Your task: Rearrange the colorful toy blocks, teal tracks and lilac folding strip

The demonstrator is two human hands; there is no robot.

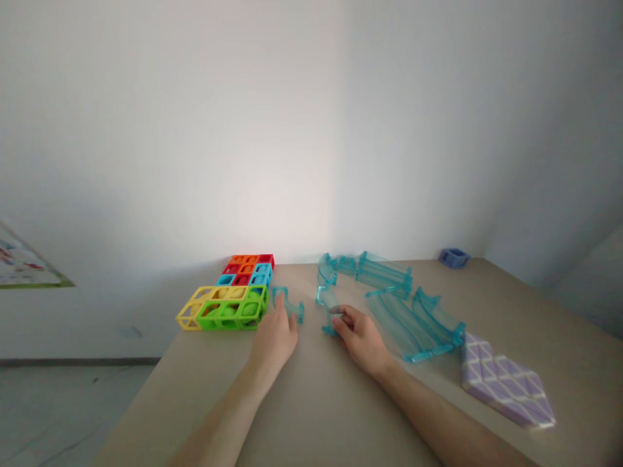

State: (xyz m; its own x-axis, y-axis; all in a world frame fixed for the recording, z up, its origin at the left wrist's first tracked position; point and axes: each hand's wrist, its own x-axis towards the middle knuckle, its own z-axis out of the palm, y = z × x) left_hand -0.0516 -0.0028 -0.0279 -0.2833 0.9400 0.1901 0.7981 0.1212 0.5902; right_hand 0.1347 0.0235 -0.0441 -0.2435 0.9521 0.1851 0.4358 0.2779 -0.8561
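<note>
My left hand (275, 334) has its index finger stretched out onto a small curved piece of translucent teal track (293, 310), with the thumb apart beside it. My right hand (361, 338) is closed, pinching the near part of another curved teal track piece (329, 299) between thumb and fingers. Its fingertips cover some of that piece. Just left of my left hand lies a block of magnetic cube frames, with a green row (228, 314) nearest and yellow frames (187, 316) at the side. Coloured balls sit inside many of the cubes.
Behind my right hand are a short curved track (327, 269) and a long straight track (384, 272). Wide curved tracks (406, 324) lie to its right. A purple tile stack (506, 383) with white lines is farther right. A blue cube frame (454, 258) stands near the wall.
</note>
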